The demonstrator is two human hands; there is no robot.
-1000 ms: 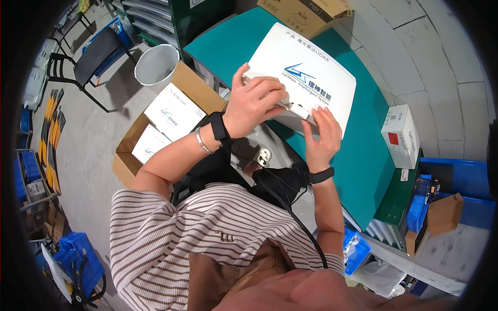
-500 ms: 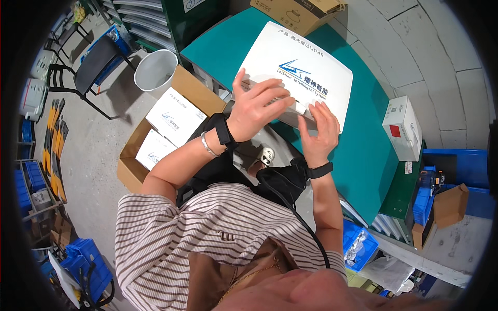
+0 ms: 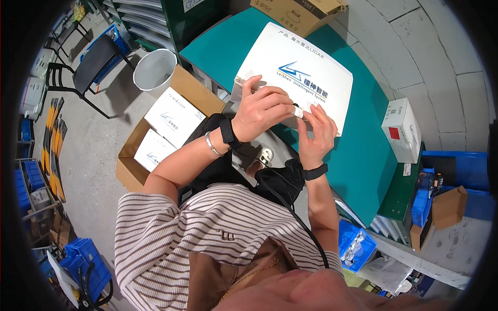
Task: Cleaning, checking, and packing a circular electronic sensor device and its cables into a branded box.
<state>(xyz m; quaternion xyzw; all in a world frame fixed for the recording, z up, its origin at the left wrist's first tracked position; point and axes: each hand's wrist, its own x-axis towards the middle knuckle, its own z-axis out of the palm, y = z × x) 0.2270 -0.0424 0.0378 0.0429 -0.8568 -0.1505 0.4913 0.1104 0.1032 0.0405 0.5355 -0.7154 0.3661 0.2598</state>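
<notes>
A large white carton [image 3: 270, 52] with a blue logo lies at the edge of the green table, its printed side up and its near side partly behind my fingers. At the middle of that near edge is a small white tab [image 3: 298, 112], with a dark spot beside it. My left hand [image 3: 262, 111] reaches it from the left, index finger raised along the carton's edge and the other fingers curled closed at the tab. From the right, my right hand [image 3: 317, 135] pinches the tab's other end, its fingertips against the carton. The fingertips hide part of the tab.
On my left stands an open brown carton [image 3: 132, 165] holding white boxes [image 3: 175, 116], with a grey bin [image 3: 155, 70] behind it. Another white box [image 3: 403, 129] stands at the table's right end. A brown box [image 3: 298, 13] sits at the back of the green table [image 3: 358, 171].
My left fingers have curled in and drawn closer to the tab, and the dark spot beside it now shows. My right fingers have closed on the tab. The carton has barely moved.
</notes>
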